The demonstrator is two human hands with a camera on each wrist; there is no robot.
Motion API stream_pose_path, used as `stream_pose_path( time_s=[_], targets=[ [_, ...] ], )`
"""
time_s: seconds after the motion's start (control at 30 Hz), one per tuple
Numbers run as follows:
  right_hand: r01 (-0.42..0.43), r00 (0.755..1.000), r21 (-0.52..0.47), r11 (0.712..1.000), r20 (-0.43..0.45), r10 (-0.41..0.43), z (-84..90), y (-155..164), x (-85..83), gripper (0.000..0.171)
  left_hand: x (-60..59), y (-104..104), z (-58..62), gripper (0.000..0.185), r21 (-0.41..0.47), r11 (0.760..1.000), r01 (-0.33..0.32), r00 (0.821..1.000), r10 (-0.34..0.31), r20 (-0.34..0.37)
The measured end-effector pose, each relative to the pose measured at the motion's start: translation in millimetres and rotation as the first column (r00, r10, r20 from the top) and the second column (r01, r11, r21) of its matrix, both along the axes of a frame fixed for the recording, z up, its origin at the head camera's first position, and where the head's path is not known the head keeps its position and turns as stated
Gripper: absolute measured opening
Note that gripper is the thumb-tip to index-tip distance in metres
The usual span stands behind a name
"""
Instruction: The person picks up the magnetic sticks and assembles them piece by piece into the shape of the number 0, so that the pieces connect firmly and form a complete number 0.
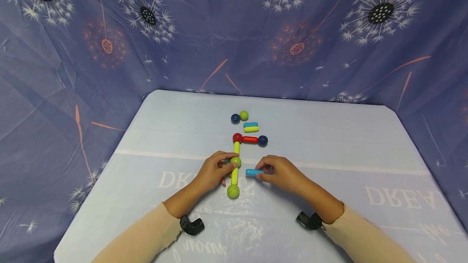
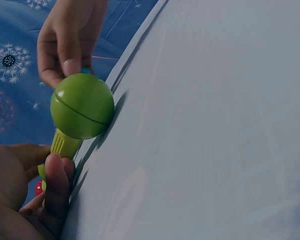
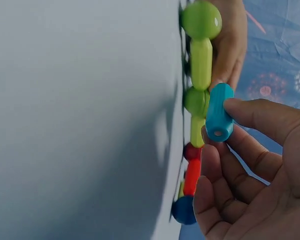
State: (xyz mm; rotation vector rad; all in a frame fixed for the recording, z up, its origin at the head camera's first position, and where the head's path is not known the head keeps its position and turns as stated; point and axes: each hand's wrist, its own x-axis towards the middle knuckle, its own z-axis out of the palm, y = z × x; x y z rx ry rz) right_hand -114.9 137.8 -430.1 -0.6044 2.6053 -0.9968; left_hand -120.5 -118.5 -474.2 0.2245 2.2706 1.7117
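Landmark: the middle green plastic ball (image 1: 235, 161) of a chain lying on the pale blue cloth-covered worktop (image 1: 329, 133).
Chain: from that ball a yellow-green plastic rod (image 1: 236, 147) runs away from the person to a red ball (image 1: 237, 137); a short red rod (image 1: 250, 139) goes right from there to a dark blue ball (image 1: 262, 140). A second yellow-green rod (image 1: 234, 177) runs toward the person to a larger green ball (image 1: 233, 191).
Left hand (image 1: 213, 171): fingers curled round the middle green ball, pinching it from the left side.
Right hand (image 1: 283, 173): thumb and fingertips pinch a short light blue plastic rod (image 1: 254, 171), held level just right of the middle green ball, its free end pointing at the ball and not touching it.
Spare parts: beyond the red ball lie a blue rod and a yellow rod (image 1: 251, 127) side by side, then a loose dark blue ball (image 1: 235, 118) touching a loose green ball (image 1: 244, 115).
Doing it well: judging by the gap, the blue rod should stay level and aimed at the ball's centre, while the left hand holds the ball firm so the chain does not swing.
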Motion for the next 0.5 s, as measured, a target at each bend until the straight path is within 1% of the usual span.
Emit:
stream_pose_path(
  time_s=[0.23,0.5],
  targets=[
    [-0.063,0.998,-0.008,0.998,0.014,0.063,-9.1,-4,16.4,0.011,-0.2,0,1.0,0.036,-0.014,1.0,0.005,1.0,-0.005,-0.014],
    [-0.119,0.991,-0.06,0.991,0.052,0.122,-16.2,-9,28.6,0.01,-0.4,0,0.6,0.036,-0.009,1.0,0.008,1.0,-0.008,-0.01]
  ],
)
